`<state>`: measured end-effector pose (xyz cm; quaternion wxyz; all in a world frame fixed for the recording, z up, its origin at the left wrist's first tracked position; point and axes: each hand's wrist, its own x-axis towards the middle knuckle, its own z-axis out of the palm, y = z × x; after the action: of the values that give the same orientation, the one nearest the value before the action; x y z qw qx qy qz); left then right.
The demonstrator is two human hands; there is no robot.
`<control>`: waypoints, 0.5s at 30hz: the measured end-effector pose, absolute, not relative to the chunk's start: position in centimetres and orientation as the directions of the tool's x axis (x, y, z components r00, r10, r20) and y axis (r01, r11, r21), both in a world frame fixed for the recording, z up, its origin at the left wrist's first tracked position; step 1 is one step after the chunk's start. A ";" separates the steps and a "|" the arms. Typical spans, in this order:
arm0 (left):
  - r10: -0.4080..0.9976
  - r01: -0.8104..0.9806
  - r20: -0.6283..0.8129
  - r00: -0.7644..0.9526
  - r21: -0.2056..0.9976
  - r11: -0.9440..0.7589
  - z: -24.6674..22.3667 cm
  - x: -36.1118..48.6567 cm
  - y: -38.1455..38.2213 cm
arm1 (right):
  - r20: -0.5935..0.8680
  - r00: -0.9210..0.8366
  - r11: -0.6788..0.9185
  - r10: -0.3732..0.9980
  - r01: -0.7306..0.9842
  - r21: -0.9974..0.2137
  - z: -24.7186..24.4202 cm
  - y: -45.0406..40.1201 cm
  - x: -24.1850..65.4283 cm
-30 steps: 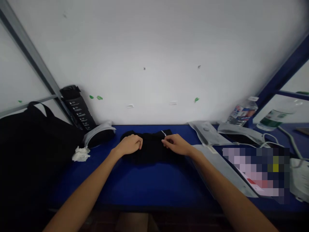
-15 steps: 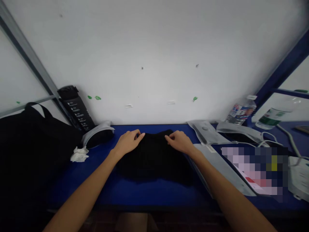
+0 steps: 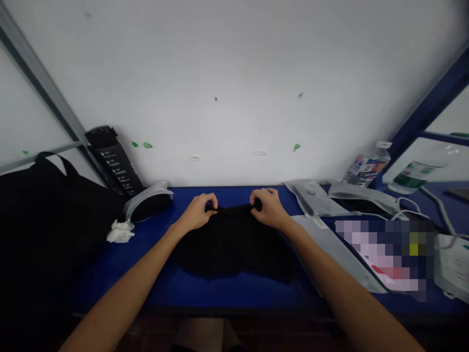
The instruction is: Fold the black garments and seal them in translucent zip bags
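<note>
A black cloth (image 3: 234,244), perhaps a garment, lies on the blue desk (image 3: 220,296) in front of me. It is too dark to make out its exact kind. My left hand (image 3: 201,211) pinches its far edge at the left, thumb and fingertips closed on the fabric. At the right end of the same edge, my right hand (image 3: 268,208) grips the fabric between thumb and curled fingers. Between the two hands the edge looks rolled or folded over. The near part of the cloth spreads flat on the desk.
To the left are a black bag (image 3: 47,230), a black water bottle (image 3: 114,161), a crumpled tissue (image 3: 120,231) and a pouch (image 3: 150,203). On the right lie plastic sleeves (image 3: 311,195), a blurred-out item (image 3: 381,254), a power strip (image 3: 454,269) and clear bottles (image 3: 370,164). A white wall (image 3: 234,73) stands behind.
Both hands have curled tighter on the cloth's far edge. That edge has come slightly nearer to me and now looks folded over. The camera view has shifted a little.
</note>
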<state>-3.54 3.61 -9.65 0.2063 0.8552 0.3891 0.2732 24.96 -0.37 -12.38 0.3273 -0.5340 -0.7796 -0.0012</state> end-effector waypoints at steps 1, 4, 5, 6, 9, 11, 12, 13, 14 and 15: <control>0.748 0.510 0.325 0.579 0.572 -0.643 -9.2 -3.8 3.5 | 0.514 -0.229 0.446 0.827 0.823 -0.351 -11.9 -0.7 25.2; 0.644 0.427 0.204 0.738 0.598 -0.679 -8.0 -4.5 3.1 | 0.373 -0.373 0.505 0.850 0.780 -0.369 -10.8 -1.7 26.1; 0.601 0.414 0.132 0.788 0.610 -0.676 -7.8 -4.6 3.0 | 0.284 -0.424 0.507 0.860 0.770 -0.386 -10.7 -1.9 26.3; 0.564 0.405 0.075 0.823 0.619 -0.673 -7.7 -4.8 2.9 | 0.202 -0.455 0.498 0.867 0.770 -0.400 -10.7 -2.1 26.5; 0.573 0.424 0.073 0.816 0.597 -0.681 -8.1 -4.7 3.1 | 0.153 -0.410 0.436 0.899 0.813 -0.386 -11.6 -1.9 26.7; 0.641 0.478 0.150 0.753 0.544 -0.689 -8.6 -4.5 3.4 | 0.250 -0.341 0.412 0.906 0.845 -0.341 -12.3 -1.4 26.5; 0.670 0.511 0.187 0.719 0.510 -0.691 -8.7 -4.5 3.6 | 0.299 -0.317 0.408 0.900 0.856 -0.318 -12.6 -1.3 26.4; 0.689 0.541 0.219 0.690 0.476 -0.693 -8.7 -4.5 3.7 | 0.338 -0.306 0.411 0.890 0.861 -0.301 -12.7 -1.2 26.2; 0.698 0.561 0.246 0.673 0.446 -0.698 -8.6 -4.6 3.8 | 0.366 -0.306 0.421 0.879 0.857 -0.296 -12.6 -1.2 26.1; 0.696 0.566 0.265 0.667 0.427 -0.705 -8.4 -4.8 3.7 | 0.384 -0.311 0.439 0.869 0.843 -0.310 -12.3 -1.3 25.9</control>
<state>-4.77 3.74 -8.39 0.1563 0.8996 0.3506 0.2083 25.95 -1.29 -12.30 0.2538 -0.5290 -0.8093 0.0258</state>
